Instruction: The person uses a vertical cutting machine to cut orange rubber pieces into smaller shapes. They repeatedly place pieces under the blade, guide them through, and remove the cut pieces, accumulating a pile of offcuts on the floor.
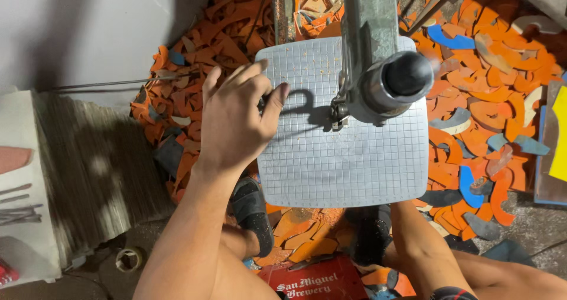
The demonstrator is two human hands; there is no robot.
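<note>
At the bottom of the frame two bare forearms rise from the person's lap. A red crate (319,282) with white lettering sits between the legs, and two dark sandals (253,214) rest on the floor among orange offcuts (301,232).

The right arm at lower right runs up under the near edge of the grey gridded work plate (354,170). The right hand itself is hidden beneath that plate, so whether its grip is clenched or released cannot be told.

Left of centre, the left hand (236,120) lies at the plate's left edge, fingers curled and thumb pointing toward the plate's middle. It seems to pinch something small and dark at the rim, but what that is stays unclear; the grip looks loosely closed rather than spread.

The plate carries no sheet or workpiece, only a sprinkle of orange crumbs (322,60) near its far edge. Over its upper middle stands the machine's metal column (366,22), with a rounded dark-capped housing (398,81) and a small clamp-like part (338,114) just above the plate.

Beyond and to both sides, the floor is heaped with orange, blue and grey curved scraps (484,99), so much cutting appears already done, while nothing is being cut at this instant. A yellow sheet (560,134) shows at the right edge, and a pale slab (20,176) at the left.
</note>
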